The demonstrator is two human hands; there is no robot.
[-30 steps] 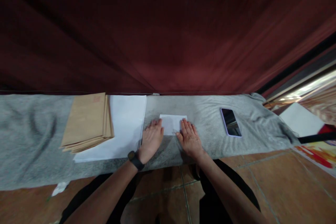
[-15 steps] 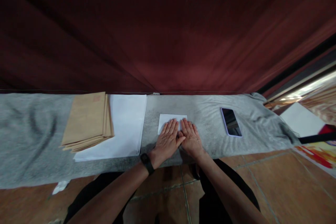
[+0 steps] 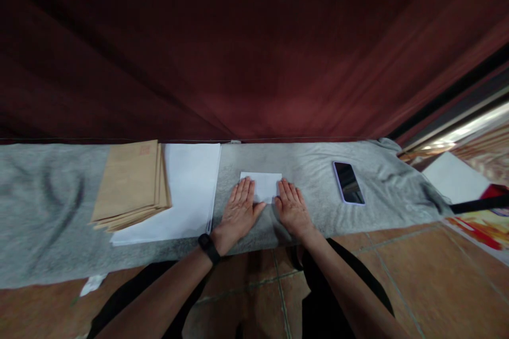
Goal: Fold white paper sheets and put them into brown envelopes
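Head view: my left hand and right hand lie flat, palms down, fingertips on paper. Both grips apart, fingers straight, clamped on nothing. Paper white, folded small, flat on grey cloth, its middle showing between my hands. White sheets just left of left hand; brown envelopes stacked on their left part. Phone face up, right, well apart. Black band on left wrist.

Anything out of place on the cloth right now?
Minor: the stack of brown paper envelopes is fanned, overlapping the white sheet pile, and a white paper scrap lies on the tiled floor. The small white paper at the left hand and right hand lies square.
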